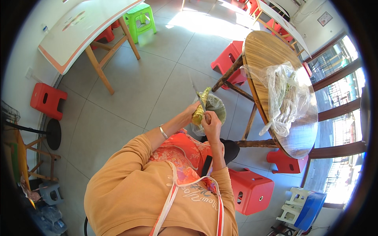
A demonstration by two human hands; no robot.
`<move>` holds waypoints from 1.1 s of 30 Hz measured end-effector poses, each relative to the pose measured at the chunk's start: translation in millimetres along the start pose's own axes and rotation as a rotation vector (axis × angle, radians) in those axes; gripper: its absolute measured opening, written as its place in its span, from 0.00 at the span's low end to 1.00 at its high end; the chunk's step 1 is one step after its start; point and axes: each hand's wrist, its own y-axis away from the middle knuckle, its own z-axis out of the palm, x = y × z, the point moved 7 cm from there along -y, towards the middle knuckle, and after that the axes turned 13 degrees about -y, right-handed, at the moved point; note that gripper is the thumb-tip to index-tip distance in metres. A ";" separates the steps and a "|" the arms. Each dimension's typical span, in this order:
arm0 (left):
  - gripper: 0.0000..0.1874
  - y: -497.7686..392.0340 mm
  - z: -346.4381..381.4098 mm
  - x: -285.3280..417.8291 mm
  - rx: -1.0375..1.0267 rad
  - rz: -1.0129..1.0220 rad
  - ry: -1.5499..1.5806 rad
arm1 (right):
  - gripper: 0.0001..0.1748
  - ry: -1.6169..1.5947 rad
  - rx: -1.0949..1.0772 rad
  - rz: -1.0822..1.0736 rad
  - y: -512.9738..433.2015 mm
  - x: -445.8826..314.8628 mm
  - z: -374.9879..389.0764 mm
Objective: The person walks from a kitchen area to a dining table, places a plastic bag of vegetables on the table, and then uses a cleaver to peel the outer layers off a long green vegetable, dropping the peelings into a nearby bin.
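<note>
My left hand (192, 111) grips a knobbly, yellow-green vegetable stem (198, 113), probably celtuce. Its thicker, paler end points toward me. My right hand (211, 122) is closed around the brown handle of a knife (202, 101). The narrow blade lies along the stem and points away from me, its far part blurred. Directly beneath both hands is a round bin (223, 113) lined with a clear plastic bag. The hands partly hide its opening, and what is inside cannot be made out well.
At my right stands a round wooden table (262, 47) bearing a clear plastic bag (283, 100) with greens in it. Red plastic stools (254, 191) stand near it. A white-topped table (88, 26) is at the far left, beside a green stool (141, 22).
</note>
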 end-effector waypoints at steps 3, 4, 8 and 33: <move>0.19 4.7 8.6 1.0 -0.126 0.013 -0.024 | 0.07 -0.192 0.011 0.274 -6.2 28.5 -10.6; 0.19 7.3 11.6 1.1 -0.205 0.028 -0.043 | 0.06 -0.288 0.022 0.453 -4.7 42.8 -12.1; 0.21 -2.4 10.7 -5.9 -0.226 0.020 -0.065 | 0.05 -0.316 0.062 0.360 -12.3 47.6 -24.5; 0.29 -26.4 -52.0 -0.8 -0.137 0.022 0.086 | 0.10 0.214 0.112 0.139 11.4 28.0 -45.1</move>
